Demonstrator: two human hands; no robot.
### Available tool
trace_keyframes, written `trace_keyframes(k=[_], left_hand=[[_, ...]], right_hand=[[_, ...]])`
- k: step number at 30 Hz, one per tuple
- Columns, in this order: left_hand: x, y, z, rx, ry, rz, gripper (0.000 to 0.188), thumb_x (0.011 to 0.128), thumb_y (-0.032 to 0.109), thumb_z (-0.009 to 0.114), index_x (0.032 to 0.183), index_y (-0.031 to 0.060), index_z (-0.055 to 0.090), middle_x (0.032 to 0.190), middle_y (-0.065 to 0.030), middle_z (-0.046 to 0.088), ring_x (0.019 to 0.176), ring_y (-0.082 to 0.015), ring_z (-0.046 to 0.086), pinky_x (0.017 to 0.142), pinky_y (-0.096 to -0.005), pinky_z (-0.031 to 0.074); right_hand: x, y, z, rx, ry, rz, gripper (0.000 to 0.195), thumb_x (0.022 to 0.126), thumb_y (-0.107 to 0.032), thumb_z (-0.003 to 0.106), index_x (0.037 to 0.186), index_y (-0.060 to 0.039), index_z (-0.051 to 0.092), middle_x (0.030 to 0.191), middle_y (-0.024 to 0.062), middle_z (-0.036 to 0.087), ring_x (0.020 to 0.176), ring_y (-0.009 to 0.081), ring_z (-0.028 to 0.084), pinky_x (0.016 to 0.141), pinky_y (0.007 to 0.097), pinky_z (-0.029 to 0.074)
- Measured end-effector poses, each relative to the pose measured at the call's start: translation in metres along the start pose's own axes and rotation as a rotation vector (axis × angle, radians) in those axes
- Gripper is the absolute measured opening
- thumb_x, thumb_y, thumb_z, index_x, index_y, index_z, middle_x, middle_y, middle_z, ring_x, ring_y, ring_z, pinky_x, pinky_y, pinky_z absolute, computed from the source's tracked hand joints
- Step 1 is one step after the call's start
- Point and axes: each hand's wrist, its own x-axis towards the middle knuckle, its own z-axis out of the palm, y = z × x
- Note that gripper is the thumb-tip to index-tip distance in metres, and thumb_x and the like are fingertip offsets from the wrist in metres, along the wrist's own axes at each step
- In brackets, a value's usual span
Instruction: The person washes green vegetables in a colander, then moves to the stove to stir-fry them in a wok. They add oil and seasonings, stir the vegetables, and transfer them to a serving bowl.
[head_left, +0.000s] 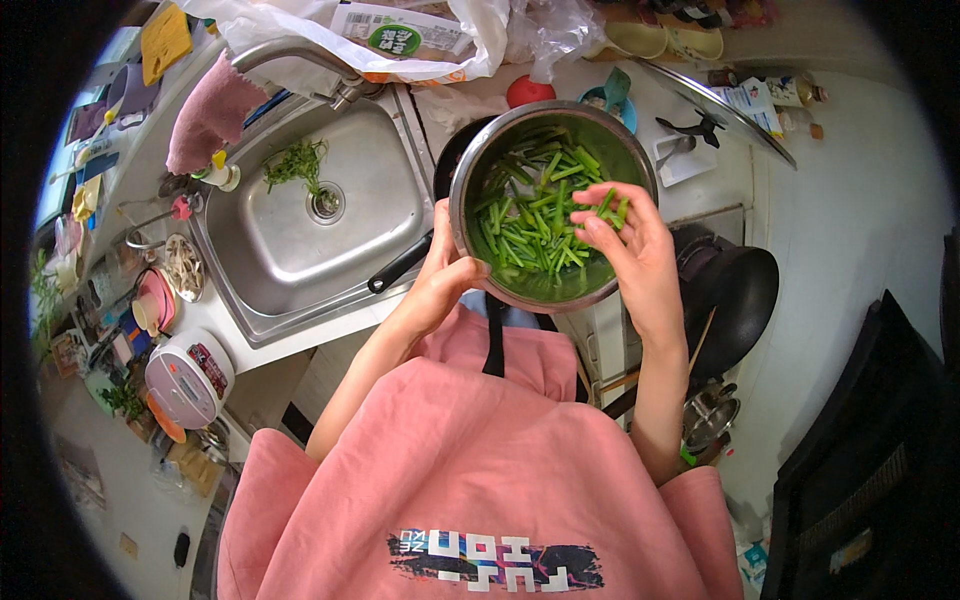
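A stainless steel bowl (459, 161) full of cut green stems (536, 232) is held up in front of me, tilted so its inside faces me. My left hand (442, 281) grips its lower left rim, thumb over the edge. Over the right side of the bowl, my right hand (634, 240) pinches a few of the cut stems (616, 210) between thumb and fingers. Behind the bowl, a dark frying pan (450, 161) is mostly hidden; a black handle (401, 262) reaches out from that area over the sink's edge.
Leafy green scraps (296, 165) lie by the drain of the steel sink (337, 240) at left. A black wok (731, 307) sits on the stove to the right. A glass lid (720, 109) leans at the back right, near a white tray (684, 161). A rice cooker (191, 379) stands at left.
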Motion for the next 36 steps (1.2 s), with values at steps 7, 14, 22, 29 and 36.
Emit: trace_keyframes(k=[7,14,22,29,36], left_hand=[[-0.002,-0.009,-0.009,-0.049,0.026,-0.044,0.088,0.078,0.006,0.055,0.155,0.0195,0.014,0.134,-0.0085,0.044,0.105,-0.0201,0.054,0.081,-0.0326,0.049],[-0.002,0.000,0.000,0.001,-0.049,0.018,0.088,0.076,0.007,0.056,0.154,0.0189,0.016,0.135,-0.0087,0.041,0.116,-0.0213,0.049,0.083,-0.0332,0.050],[-0.005,0.007,0.011,-0.010,-0.042,-0.027,0.085,0.075,0.007,0.056,0.151,0.0166,0.019,0.135,-0.0093,0.039,0.120,-0.0225,0.047,0.085,-0.0345,0.050],[-0.005,0.009,0.011,0.017,-0.042,-0.028,0.083,0.075,0.007,0.056,0.149,0.0163,0.021,0.132,-0.0090,0.040,0.115,-0.0209,0.049,0.080,-0.0321,0.051],[-0.003,0.005,0.009,0.039,-0.050,-0.007,0.079,0.076,0.007,0.056,0.147,0.0149,0.023,0.132,-0.0096,0.040,0.114,-0.0210,0.049,0.080,-0.0320,0.051]], right_hand=[[0.002,-0.002,-0.001,-0.149,0.096,-0.150,0.037,0.100,0.001,0.055,0.137,-0.0005,0.051,0.139,0.0139,0.056,0.125,0.0230,0.058,0.106,0.0339,0.047],[-0.012,-0.012,0.008,-0.950,-0.046,-0.261,0.018,0.086,-0.010,0.073,0.101,-0.0020,0.066,0.107,0.0124,0.058,0.102,0.0319,0.059,0.091,0.0444,0.046],[-0.010,0.004,0.004,-0.973,-0.006,-0.271,0.014,0.083,-0.005,0.074,0.091,0.0026,0.065,0.088,0.0110,0.064,0.083,0.0278,0.064,0.074,0.0367,0.050],[-0.013,-0.002,-0.002,-0.789,0.052,-0.189,0.013,0.088,-0.002,0.072,0.092,0.0046,0.062,0.090,0.0117,0.067,0.077,0.0204,0.067,0.069,0.0320,0.052],[-0.013,-0.004,0.000,-0.585,0.124,-0.160,0.008,0.091,0.003,0.067,0.094,0.0043,0.060,0.091,0.0149,0.070,0.079,0.0214,0.070,0.070,0.0328,0.056]])
